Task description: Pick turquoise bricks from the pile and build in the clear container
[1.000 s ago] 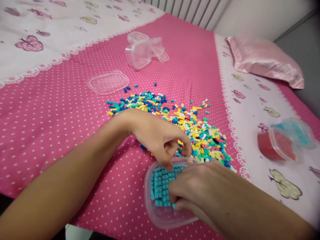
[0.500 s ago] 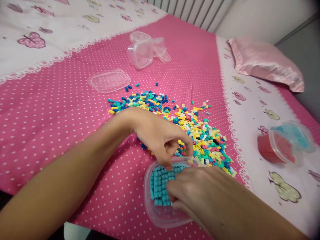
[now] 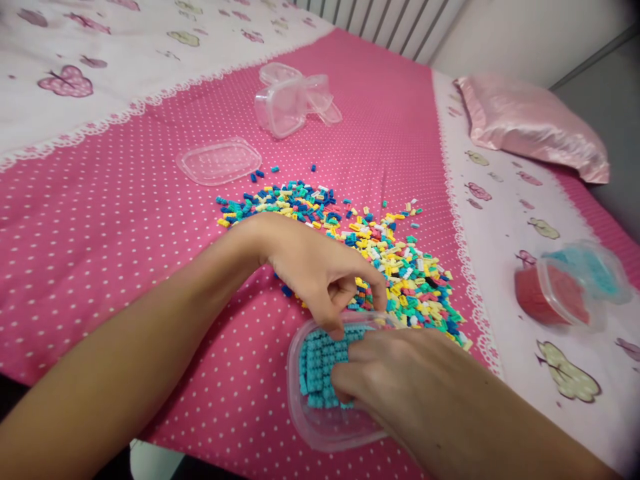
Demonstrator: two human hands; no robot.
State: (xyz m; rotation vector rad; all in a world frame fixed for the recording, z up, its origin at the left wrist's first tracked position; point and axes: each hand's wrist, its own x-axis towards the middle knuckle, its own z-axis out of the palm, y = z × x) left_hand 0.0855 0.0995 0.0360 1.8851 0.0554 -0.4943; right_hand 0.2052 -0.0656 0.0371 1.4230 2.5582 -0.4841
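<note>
A clear plastic tub [image 3: 306, 427] lies on the pink dotted bedspread [image 3: 100, 220] near the front edge, with turquoise bricks [image 3: 317, 363] packed in rows inside it. My left hand [image 3: 320, 273] curls over the tub's far rim, fingers bent and thumb tip at the rim. My right hand [image 3: 395, 373] reaches into the tub from the right, its fingers curled and pressed onto the turquoise bricks. A heap of small mixed-colour bricks [image 3: 380, 253] spreads just beyond both hands.
A clear lid [image 3: 219, 161] lies left of the heap. An open clear tub [image 3: 293, 103] lies tipped further back. At the right stand a tub of red bricks [image 3: 550, 293] and one of blue bricks [image 3: 590, 267]. A pink pillow [image 3: 530, 127] lies at the back right.
My right hand has slid slightly left and deeper over the turquoise bricks. The left hand has stayed at the tub's far rim.
</note>
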